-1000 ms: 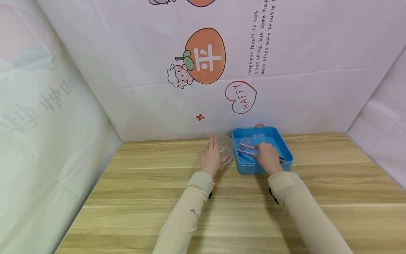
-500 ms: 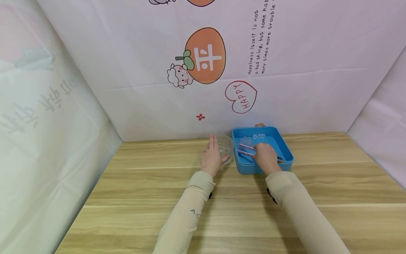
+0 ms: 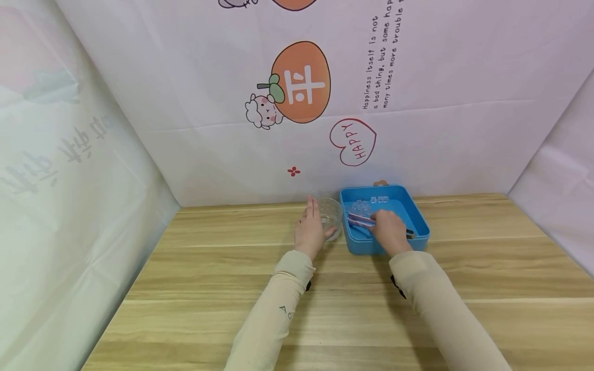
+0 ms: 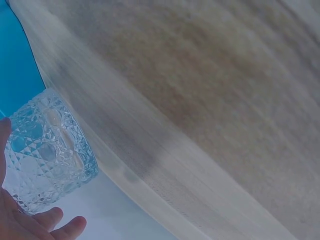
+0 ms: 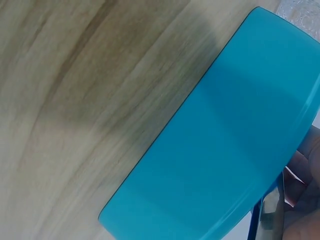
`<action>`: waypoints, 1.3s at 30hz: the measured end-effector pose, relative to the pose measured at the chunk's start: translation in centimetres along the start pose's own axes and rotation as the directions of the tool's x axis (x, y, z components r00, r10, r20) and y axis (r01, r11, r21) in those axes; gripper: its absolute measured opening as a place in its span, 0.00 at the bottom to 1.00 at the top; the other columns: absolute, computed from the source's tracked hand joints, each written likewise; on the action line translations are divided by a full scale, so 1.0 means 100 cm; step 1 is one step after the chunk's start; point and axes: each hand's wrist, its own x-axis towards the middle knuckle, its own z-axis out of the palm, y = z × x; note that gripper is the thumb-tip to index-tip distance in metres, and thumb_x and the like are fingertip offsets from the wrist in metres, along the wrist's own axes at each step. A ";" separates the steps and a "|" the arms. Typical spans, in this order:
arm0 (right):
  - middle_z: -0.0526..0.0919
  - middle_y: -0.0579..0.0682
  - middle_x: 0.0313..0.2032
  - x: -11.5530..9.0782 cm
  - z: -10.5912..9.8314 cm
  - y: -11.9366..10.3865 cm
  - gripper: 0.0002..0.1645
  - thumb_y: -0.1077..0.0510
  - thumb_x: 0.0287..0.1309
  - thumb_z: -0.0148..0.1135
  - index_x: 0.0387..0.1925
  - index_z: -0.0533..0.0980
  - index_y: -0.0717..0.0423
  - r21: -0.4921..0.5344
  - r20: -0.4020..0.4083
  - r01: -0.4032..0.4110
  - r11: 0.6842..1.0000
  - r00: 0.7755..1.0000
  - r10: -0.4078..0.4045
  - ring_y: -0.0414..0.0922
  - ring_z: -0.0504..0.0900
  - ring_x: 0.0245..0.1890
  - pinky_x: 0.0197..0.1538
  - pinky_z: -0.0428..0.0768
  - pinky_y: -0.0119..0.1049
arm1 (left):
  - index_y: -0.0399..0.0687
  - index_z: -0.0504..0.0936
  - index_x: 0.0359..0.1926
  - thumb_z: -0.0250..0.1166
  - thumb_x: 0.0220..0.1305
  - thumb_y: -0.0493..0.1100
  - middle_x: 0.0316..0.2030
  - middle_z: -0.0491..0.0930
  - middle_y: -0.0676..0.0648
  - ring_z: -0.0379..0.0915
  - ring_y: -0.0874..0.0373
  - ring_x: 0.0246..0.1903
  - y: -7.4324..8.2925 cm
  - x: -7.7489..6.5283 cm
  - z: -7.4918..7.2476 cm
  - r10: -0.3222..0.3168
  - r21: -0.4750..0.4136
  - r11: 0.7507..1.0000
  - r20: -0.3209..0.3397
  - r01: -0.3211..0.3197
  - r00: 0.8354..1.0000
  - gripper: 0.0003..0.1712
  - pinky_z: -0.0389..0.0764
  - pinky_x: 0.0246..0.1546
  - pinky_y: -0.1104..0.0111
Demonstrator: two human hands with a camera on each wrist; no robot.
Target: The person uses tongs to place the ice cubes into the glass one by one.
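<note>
My left hand (image 3: 310,232) holds a clear glass cup (image 3: 329,214) on the table, thumb on the near side and fingers along its left. In the left wrist view the patterned wall of the glass cup (image 4: 52,150) lies between thumb and fingers. My right hand (image 3: 389,229) grips a pair of tongs (image 3: 361,220) inside a blue box (image 3: 386,246). The tong arms are near each other, over the box's left part, beside a heap of clear pieces (image 3: 361,207). What lies between the tips is too small to make out.
More clear pieces (image 3: 379,199) sit in a row near the box's back wall. The box stands right of the cup, near the printed cloth (image 3: 232,154) behind the wooden table (image 3: 223,257). A small brown shape (image 3: 380,182) shows behind the box.
The right hand has shifted slightly left. The tong arms spread apart half a second ago and have since come closer together. The left hand and cup stay put.
</note>
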 end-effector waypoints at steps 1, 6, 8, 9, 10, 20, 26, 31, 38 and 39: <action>0.80 0.68 0.51 0.000 -0.001 0.000 0.22 0.60 0.60 0.62 0.54 0.76 0.69 -0.004 -0.002 0.000 1.000 1.000 0.000 0.62 0.79 0.48 0.50 0.79 0.57 | 0.41 0.44 0.75 0.61 0.59 0.65 0.76 0.44 0.44 0.64 0.51 0.67 0.000 0.000 0.000 0.002 -0.001 1.000 -0.003 -0.002 1.000 0.56 0.73 0.62 0.58; 0.80 0.68 0.51 -0.002 -0.005 0.000 0.22 0.60 0.60 0.62 0.54 0.76 0.69 -0.011 -0.016 0.000 1.000 1.000 0.000 0.61 0.79 0.48 0.50 0.79 0.57 | 0.40 0.44 0.75 0.62 0.59 0.64 0.76 0.45 0.44 0.64 0.50 0.67 0.000 0.000 0.001 0.005 -0.019 1.000 -0.014 -0.005 1.000 0.56 0.73 0.62 0.57; 0.80 0.68 0.50 -0.003 -0.006 0.001 0.22 0.61 0.60 0.62 0.53 0.76 0.69 -0.007 -0.021 0.003 1.000 1.000 -0.003 0.61 0.79 0.48 0.50 0.79 0.56 | 0.40 0.45 0.75 0.62 0.59 0.64 0.76 0.45 0.44 0.64 0.50 0.67 0.000 0.000 0.001 0.006 -0.028 1.000 -0.018 -0.006 1.000 0.56 0.73 0.62 0.56; 0.80 0.68 0.50 -0.003 -0.006 0.002 0.22 0.61 0.60 0.62 0.53 0.76 0.69 -0.006 -0.023 0.005 1.000 1.000 -0.005 0.61 0.79 0.48 0.49 0.80 0.56 | 0.40 0.45 0.75 0.62 0.59 0.64 0.76 0.45 0.44 0.64 0.50 0.67 0.000 -0.001 0.002 0.005 -0.028 1.000 -0.017 -0.005 1.000 0.56 0.73 0.62 0.56; 0.80 0.68 0.50 -0.004 -0.007 0.003 0.21 0.61 0.60 0.61 0.53 0.76 0.69 -0.005 -0.027 0.007 1.000 1.000 -0.008 0.61 0.80 0.48 0.49 0.80 0.56 | 0.40 0.44 0.75 0.62 0.59 0.64 0.76 0.45 0.44 0.64 0.50 0.67 0.000 -0.001 0.002 0.004 -0.030 1.000 -0.015 -0.004 1.000 0.56 0.73 0.62 0.56; 0.81 0.68 0.48 -0.008 -0.017 0.016 0.20 0.60 0.60 0.62 0.52 0.77 0.68 0.024 -0.113 0.019 1.000 0.993 -0.016 0.61 0.82 0.41 0.40 0.81 0.52 | 0.41 0.44 0.75 0.62 0.59 0.64 0.76 0.44 0.44 0.61 0.50 0.69 0.000 -0.002 0.001 -0.006 -0.036 0.999 -0.008 0.006 1.000 0.56 0.72 0.63 0.56; 0.82 0.69 0.47 -0.010 -0.024 0.024 0.20 0.61 0.59 0.62 0.51 0.78 0.69 0.036 -0.166 0.043 0.998 0.985 -0.036 0.62 0.81 0.42 0.43 0.80 0.53 | 0.41 0.43 0.75 0.61 0.60 0.64 0.76 0.43 0.44 0.61 0.51 0.69 0.001 -0.003 -0.001 -0.003 -0.017 1.000 -0.005 0.003 1.000 0.56 0.72 0.62 0.57; 0.81 0.71 0.48 -0.010 -0.026 0.032 0.20 0.62 0.59 0.62 0.50 0.77 0.72 0.062 -0.206 0.076 0.995 0.977 -0.061 0.64 0.80 0.45 0.45 0.80 0.55 | 0.41 0.43 0.75 0.62 0.60 0.63 0.76 0.44 0.45 0.62 0.51 0.68 0.001 -0.004 -0.001 0.000 -0.019 1.000 -0.008 0.000 1.000 0.56 0.73 0.62 0.57; 0.79 0.71 0.50 -0.011 -0.036 0.034 0.23 0.60 0.61 0.61 0.54 0.75 0.71 0.078 -0.183 0.052 0.996 0.982 -0.037 0.64 0.81 0.44 0.43 0.82 0.52 | 0.40 0.45 0.75 0.62 0.59 0.63 0.76 0.45 0.45 0.63 0.52 0.68 0.001 -0.003 -0.001 0.012 0.002 1.000 -0.018 -0.012 1.000 0.56 0.74 0.61 0.57; 0.79 0.71 0.50 -0.011 -0.038 0.033 0.23 0.60 0.61 0.61 0.54 0.75 0.71 0.078 -0.184 0.051 0.996 0.982 -0.036 0.64 0.81 0.44 0.43 0.82 0.52 | 0.40 0.45 0.75 0.62 0.59 0.63 0.76 0.45 0.45 0.63 0.51 0.68 0.001 -0.002 -0.001 0.013 0.005 1.000 -0.019 -0.013 1.000 0.56 0.74 0.61 0.57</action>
